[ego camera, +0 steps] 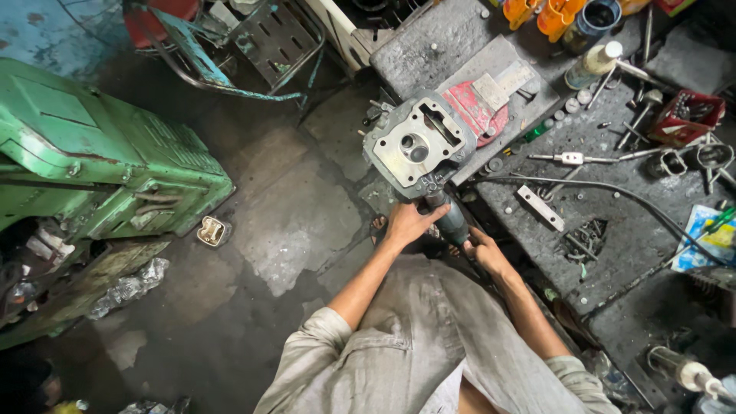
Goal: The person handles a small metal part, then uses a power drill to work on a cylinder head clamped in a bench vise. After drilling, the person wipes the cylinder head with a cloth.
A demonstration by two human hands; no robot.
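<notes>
A grey metal engine cylinder head (pixel 418 144), with a square opening and a round bore, rests against the corner of a dark workbench (pixel 613 199). Just below it a dark power tool (pixel 448 217) points up at its lower edge, with a black cable (pixel 613 192) trailing across the bench. My left hand (pixel 410 222) wraps the front of the tool body next to the head. My right hand (pixel 481 249) grips the tool's rear handle. Both sleeves are grey.
A green machine (pixel 100 153) stands at left on a stained concrete floor (pixel 291 222). The bench holds a red vise (pixel 479 107), a tap wrench (pixel 571 159), bolts, a red box (pixel 690 115), orange containers (pixel 548 14) and a spray can (pixel 594 65).
</notes>
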